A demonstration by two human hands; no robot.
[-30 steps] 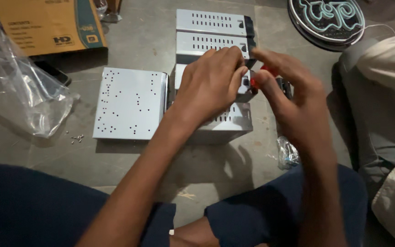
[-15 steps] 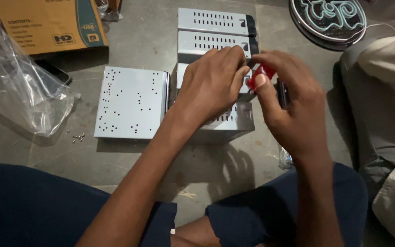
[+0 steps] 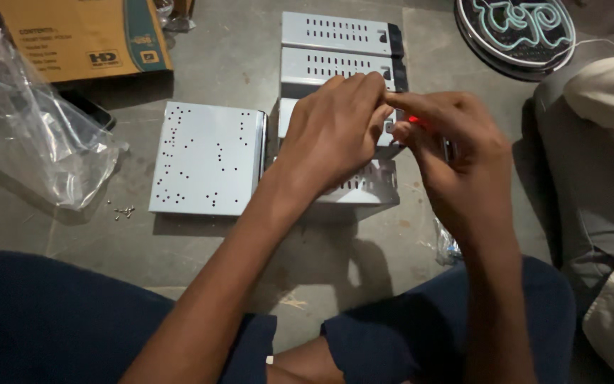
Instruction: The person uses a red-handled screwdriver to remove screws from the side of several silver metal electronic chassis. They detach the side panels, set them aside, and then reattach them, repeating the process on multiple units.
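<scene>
small red part held over metal boxes
the red part (image 3: 413,120) is pinched between fingertips of left hand (image 3: 335,131) and right hand (image 3: 456,153), above the grey metal box (image 3: 364,188) on the floor.

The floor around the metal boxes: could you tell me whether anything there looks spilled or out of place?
A few small screws lie loose on the floor, between the plastic bag and the flat perforated box. Nothing else stands out.

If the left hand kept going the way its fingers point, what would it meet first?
Most likely the right hand's fingertips, which it already nearly touches; beyond those, the slotted grey metal box, though depth is unclear.
</scene>
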